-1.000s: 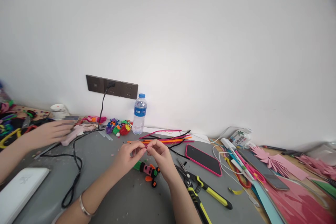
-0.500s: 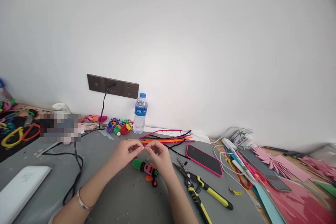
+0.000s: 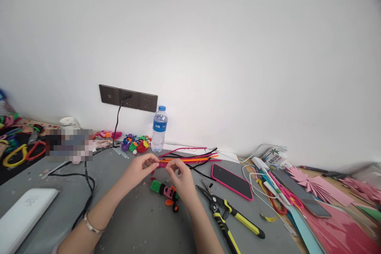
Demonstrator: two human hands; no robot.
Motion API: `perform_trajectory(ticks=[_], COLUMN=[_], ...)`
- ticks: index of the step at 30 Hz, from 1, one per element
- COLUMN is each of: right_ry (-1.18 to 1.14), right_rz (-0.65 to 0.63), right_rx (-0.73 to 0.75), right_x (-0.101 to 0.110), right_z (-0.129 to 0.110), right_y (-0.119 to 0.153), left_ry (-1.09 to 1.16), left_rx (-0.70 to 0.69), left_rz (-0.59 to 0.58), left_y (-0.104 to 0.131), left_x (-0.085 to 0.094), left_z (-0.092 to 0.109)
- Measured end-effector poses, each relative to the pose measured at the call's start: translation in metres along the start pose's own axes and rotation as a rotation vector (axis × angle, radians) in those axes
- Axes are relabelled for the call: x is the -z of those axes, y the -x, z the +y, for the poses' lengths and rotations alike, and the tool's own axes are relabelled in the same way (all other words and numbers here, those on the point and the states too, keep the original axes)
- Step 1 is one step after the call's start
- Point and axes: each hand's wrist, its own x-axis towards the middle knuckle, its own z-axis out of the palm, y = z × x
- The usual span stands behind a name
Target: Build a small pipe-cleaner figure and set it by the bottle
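Observation:
Fingertips pinched, my left hand (image 3: 146,168) is over the middle of the grey table, and what it holds is too small to make out. Just to its right my right hand (image 3: 178,171) is also pinched, a small gap between the two. Something thin and pink shows at the fingertips, hard to tell from the pipe cleaners (image 3: 196,159) in pink, orange and black lying behind. Below the hands lies a small figure (image 3: 167,191) of green, black, pink and orange fuzzy stems, partly behind my right hand. Small pink bits lie near my left fingers.
Yellow-black pliers (image 3: 222,210) and a pink-edged phone (image 3: 232,181) lie to the right. A water bottle (image 3: 159,129) stands by the wall, beside small colourful figures (image 3: 139,143). A white device (image 3: 28,216) and black cable are at left; scissors and coloured paper (image 3: 348,226) at right.
My hands have moved slightly apart, my left hand shifting left and a little up. Pink bits now show below the left fingertips. The figure and tools have not moved.

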Motion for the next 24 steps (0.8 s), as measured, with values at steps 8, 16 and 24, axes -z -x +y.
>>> perform_trajectory(ticks=[8, 16, 24], right_ry=[0.155, 0.144, 0.176], right_rz=[0.001, 0.013, 0.058], right_rx=[-0.092, -0.069, -0.055], right_x=[-0.003, -0.003, -0.003], right_z=[0.013, 0.011, 0.016], right_y=[0.001, 0.001, 0.002], left_ry=[-0.452, -0.523, -0.390], left_rx=[0.098, 0.085, 0.038], left_rz=[0.018, -0.009, -0.068], left_y=[0.000, 0.002, 0.001], left_x=[-0.004, -0.012, -0.012], left_z=[-0.019, -0.018, -0.018])
